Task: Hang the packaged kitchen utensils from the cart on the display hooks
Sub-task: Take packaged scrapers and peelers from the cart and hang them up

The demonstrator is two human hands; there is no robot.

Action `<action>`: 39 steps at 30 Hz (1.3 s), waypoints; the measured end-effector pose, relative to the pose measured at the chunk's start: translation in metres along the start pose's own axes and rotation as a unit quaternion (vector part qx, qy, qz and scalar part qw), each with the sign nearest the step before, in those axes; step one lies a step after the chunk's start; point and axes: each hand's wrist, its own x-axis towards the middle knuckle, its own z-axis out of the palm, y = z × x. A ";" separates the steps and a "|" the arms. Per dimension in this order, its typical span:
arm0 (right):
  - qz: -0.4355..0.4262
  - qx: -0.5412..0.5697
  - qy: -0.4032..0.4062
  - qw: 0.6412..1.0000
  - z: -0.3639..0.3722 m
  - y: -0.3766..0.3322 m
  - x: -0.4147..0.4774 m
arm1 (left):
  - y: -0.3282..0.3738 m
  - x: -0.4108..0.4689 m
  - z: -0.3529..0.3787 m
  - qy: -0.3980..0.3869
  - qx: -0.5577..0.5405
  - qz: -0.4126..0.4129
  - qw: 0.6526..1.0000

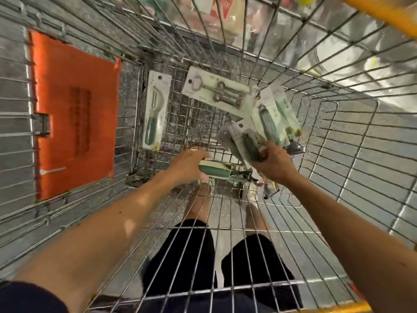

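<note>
Two hands are working low inside the wire cart (191,123). The right hand (276,164) is clamping its fingers and thumb around a bundle of packages (243,141), fanned out with the cards pointing far and left. The left hand (188,164) is curling its fingers over the end of a green package (216,171) lying against the near wall.

Judging from this, gathering is under way and nothing is hanging yet; the display hooks are not showing. To do it well, the left hand should probably be lifting the green package flat and sliding it into the bundle with the hang-holes lining up, so each card comes off easily later. The fan looks loose, so a card slipping out is a risk.

More stock is waiting on the cart floor: a peeler package (155,111) at the far left, a bottle-opener package (215,91) lying far and slanted, and leaning packages (274,116) just beyond the bundle. An orange panel (74,114) is covering the left wall. Card corners could be catching in the wire mesh.
</note>
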 end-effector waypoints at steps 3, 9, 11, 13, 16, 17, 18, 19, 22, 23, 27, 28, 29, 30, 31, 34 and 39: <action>0.014 0.029 -0.023 0.999 -0.012 0.001 -0.011 | 0.011 -0.013 -0.006 0.008 0.057 0.031 0.998; 0.023 0.047 0.013 0.999 -0.043 0.010 -0.041 | 0.049 -0.042 -0.013 0.013 0.147 0.121 0.982; 0.019 0.039 0.044 0.998 -0.050 0.015 -0.050 | 0.056 -0.048 -0.018 0.019 0.159 0.137 0.978; 0.020 0.041 0.064 0.997 -0.058 0.020 -0.064 | 0.062 -0.057 -0.028 0.019 0.157 0.141 0.977; -0.002 0.077 0.068 0.995 -0.068 0.025 -0.090 | 0.079 -0.080 -0.051 -0.007 0.184 0.129 0.974; -0.015 0.080 0.065 0.995 -0.071 0.024 -0.101 | 0.085 -0.089 -0.060 -0.008 0.201 0.127 0.971; -0.031 0.077 0.065 0.994 -0.074 0.021 -0.113 | 0.091 -0.101 -0.069 -0.008 0.220 0.128 0.967; -0.045 0.081 0.067 0.993 -0.077 0.019 -0.124 | 0.097 -0.113 -0.077 -0.007 0.239 0.132 0.962; -0.073 0.180 0.076 0.978 -0.086 0.010 -0.158 | 0.115 -0.150 -0.098 0.006 0.282 0.122 0.952; -0.088 0.214 0.078 0.970 -0.090 0.007 -0.173 | 0.121 -0.164 -0.106 0.010 0.303 0.114 0.946; -0.145 0.318 0.075 0.934 -0.104 0.003 -0.246 | 0.166 -0.230 -0.130 0.009 0.382 0.094 0.920; -0.155 0.330 0.077 0.928 -0.107 0.004 -0.265 | 0.182 -0.251 -0.132 0.013 0.414 0.098 0.905; -0.167 0.334 0.081 0.924 -0.111 0.006 -0.283 | 0.199 -0.271 -0.132 0.026 0.454 0.103 0.885; -0.175 0.338 0.084 0.921 -0.114 0.007 -0.301 | 0.217 -0.293 -0.129 0.048 0.491 0.114 0.863; -0.189 0.345 0.091 0.915 -0.117 0.008 -0.319 | 0.234 -0.314 -0.125 0.076 0.521 0.133 0.840; -0.241 0.386 0.126 0.882 -0.123 0.012 -0.374 | 0.291 -0.375 -0.106 0.137 0.571 0.206 0.783; -0.307 0.422 0.203 0.829 -0.143 0.036 -0.470 | 0.392 -0.468 -0.073 0.204 0.626 0.306 0.688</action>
